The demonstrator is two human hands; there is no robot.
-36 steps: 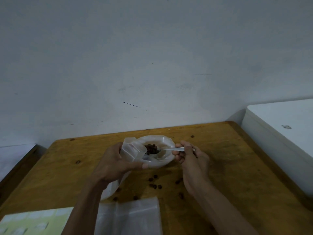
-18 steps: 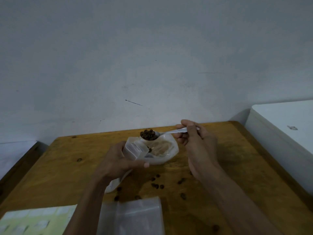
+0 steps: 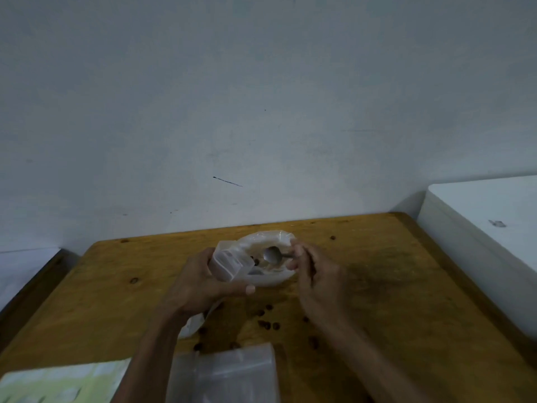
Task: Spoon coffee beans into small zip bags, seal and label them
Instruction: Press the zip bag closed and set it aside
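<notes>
From the head camera, the left hand curled around a small zip bag, thumb stretched flat along its near side and fingers wrapped behind it, holding the bag's mouth up toward twelve o'clock. The right hand pinched the handle of a metal spoon between thumb and closed fingers, the bowl lying at nine o'clock from that hand, over a large plastic bag spread open on the wooden table. The spoon bowl looked empty.

There was one spoon and one small bag in hand. A flat stack of clear zip bags lay at six o'clock of the hands; how many it held could not be told. One pale green label sheet lay at about eight o'clock. Roughly ten loose coffee beans were scattered on the table between the hands and the stack, and a couple sat inside the large bag.

Half a second before, the spoon was raised and heaped with beans above the small bag's mouth; now it had dropped lower, emptied.
</notes>
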